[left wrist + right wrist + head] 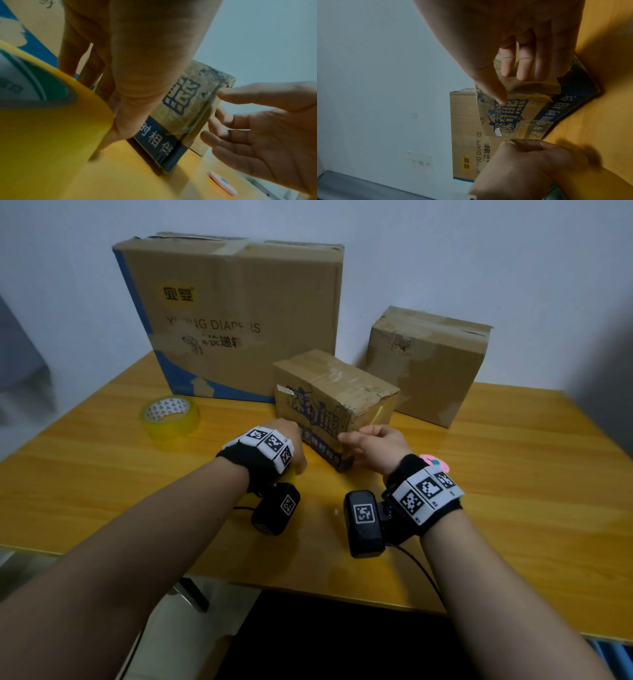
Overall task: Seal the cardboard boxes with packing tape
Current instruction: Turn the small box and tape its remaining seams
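A small cardboard box (pixel 329 392) with blue print and old tape stands mid-table. My left hand (pixel 294 446) is at its front left face and grips a yellow tape roll (pixel 290 474), which fills the left wrist view's left side (pixel 51 128); the thumb (pixel 137 94) reaches down beside the box (pixel 192 108). My right hand (pixel 363 440) is at the front right corner, fingers straight. In the right wrist view its thumb (pixel 496 94) touches the printed face (pixel 513 115) and its fingers lie on the side face. Whether tape runs from the roll to the box is hidden.
A second tape roll (pixel 170 416) lies on the yellow table (pixel 513 474) at the left. A large diaper box (pixel 233 313) stands against the wall, a medium box (pixel 428 364) at back right. A small pink object (pixel 433 462) lies by my right wrist.
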